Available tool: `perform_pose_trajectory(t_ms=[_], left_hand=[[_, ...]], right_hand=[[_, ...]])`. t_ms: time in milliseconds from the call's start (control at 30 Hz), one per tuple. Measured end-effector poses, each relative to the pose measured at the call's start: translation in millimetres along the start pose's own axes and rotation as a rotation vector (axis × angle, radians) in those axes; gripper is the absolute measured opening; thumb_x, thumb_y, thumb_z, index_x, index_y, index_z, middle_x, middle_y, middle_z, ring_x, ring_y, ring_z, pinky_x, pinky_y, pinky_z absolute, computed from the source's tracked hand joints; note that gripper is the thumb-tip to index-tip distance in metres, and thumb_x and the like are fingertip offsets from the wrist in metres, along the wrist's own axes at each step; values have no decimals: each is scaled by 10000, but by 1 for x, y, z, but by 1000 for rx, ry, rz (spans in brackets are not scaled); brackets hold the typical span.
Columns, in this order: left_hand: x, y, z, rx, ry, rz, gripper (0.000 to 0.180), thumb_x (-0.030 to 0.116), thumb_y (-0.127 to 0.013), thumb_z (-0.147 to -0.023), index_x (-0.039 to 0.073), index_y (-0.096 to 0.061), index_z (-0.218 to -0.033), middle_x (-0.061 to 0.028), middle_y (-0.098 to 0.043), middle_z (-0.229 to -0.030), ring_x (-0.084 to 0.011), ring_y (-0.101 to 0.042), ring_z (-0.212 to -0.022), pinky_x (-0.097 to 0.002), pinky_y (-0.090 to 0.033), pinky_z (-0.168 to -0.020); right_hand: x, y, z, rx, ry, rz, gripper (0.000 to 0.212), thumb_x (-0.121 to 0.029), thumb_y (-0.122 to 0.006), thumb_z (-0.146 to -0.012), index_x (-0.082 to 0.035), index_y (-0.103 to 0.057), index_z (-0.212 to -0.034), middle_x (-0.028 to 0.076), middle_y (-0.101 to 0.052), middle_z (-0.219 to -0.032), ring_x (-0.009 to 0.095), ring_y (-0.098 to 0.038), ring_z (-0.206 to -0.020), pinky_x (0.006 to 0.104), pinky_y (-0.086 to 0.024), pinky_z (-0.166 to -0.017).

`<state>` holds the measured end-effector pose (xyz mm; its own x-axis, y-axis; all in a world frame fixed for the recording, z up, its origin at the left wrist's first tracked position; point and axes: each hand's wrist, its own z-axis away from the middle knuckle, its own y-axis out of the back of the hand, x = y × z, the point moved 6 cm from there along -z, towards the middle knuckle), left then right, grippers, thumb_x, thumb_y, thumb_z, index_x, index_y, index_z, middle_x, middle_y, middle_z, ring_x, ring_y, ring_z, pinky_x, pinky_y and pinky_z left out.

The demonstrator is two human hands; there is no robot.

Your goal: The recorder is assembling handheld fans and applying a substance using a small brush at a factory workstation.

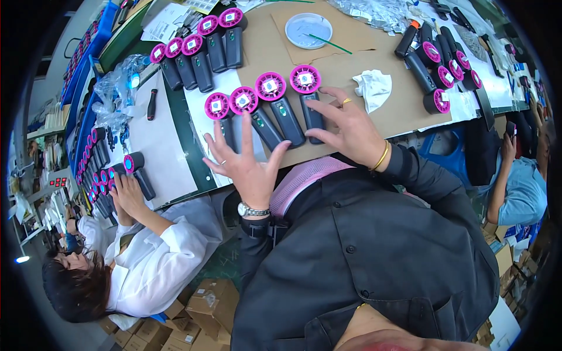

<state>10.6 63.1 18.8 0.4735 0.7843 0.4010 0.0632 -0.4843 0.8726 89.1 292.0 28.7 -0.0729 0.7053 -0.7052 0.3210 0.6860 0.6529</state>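
Observation:
A row of several dark handheld devices with round magenta fan-like heads lies in front of me, each head bearing a white square sticker. My left hand (249, 169) hovers at the left part of this row with its fingers spread, holding nothing. Its fingertips are close to a device (266, 128) and partly hide the leftmost one (217, 106). At the right end, my right hand (354, 126) is beside the last device (314, 117). The index fingertip and thumb tip reach that handle's edge, the fingers apart, not wrapped round it. Between them lies another device (287, 120).
More such devices (218, 51) lie at the far left, others (442, 76) at the far right. A round white dish (308, 30) with a green stick (331, 43) stands on cardboard. A crumpled white tissue (373, 89) is right of my hand. A co-worker (158, 263) handles devices at left.

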Motion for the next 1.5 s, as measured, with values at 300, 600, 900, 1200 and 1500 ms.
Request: perform_pose_trajectory(t_ms=[300, 600, 900, 1200, 1500], left_hand=[[-4, -8, 2, -37, -50, -124, 829, 554, -847, -904, 365, -545, -1653, -198, -304, -1770, -556, -191, -1640, -841, -74, -1208], [-49, 6, 7, 47, -40, 52, 717, 364, -815, -969, 262, -567, -1634, -220, -341, -1744, -593, -235, -1602, -703, -259, -1264], [-102, 23, -10, 79, -71, 50, 690, 259, -795, -993, 219, -552, -1637, -239, -352, -1736, -606, -301, -1560, -656, -312, -1274], [-170, 49, -32, 71, -79, 2, 694, 256, -785, -996, 235, -545, -1646, -236, -378, -1725, -568, -339, -1560, -611, -324, -1288], [-217, 61, -59, 77, -154, -2, 677, 293, -774, -1005, 238, -556, -1644, -225, -413, -1719, -521, -379, -1558, -598, -324, -1288]], right_hand=[[-10, -28, -16, -145, 34, 41, 659, -261, -934, -868, -114, -702, -1467, 236, -502, -1477, 290, -702, -949, 428, -608, -892], [-48, -79, -40, -224, 121, 57, 604, -251, -908, -884, -66, -717, -1426, 284, -497, -1452, 400, -710, -1026, 479, -592, -984], [-80, -128, -79, -245, 131, 74, 624, -281, -885, -897, -40, -692, -1440, 340, -507, -1407, 506, -695, -1120, 500, -600, -1001], [-110, -185, -116, -291, 134, 57, 631, -279, -879, -903, -32, -681, -1448, 372, -510, -1402, 517, -703, -1104, 482, -609, -991], [-114, -196, -143, -326, 219, 31, 618, -305, -857, -927, -45, -676, -1457, 308, -600, -1374, 462, -710, -1111, 469, -600, -977]])
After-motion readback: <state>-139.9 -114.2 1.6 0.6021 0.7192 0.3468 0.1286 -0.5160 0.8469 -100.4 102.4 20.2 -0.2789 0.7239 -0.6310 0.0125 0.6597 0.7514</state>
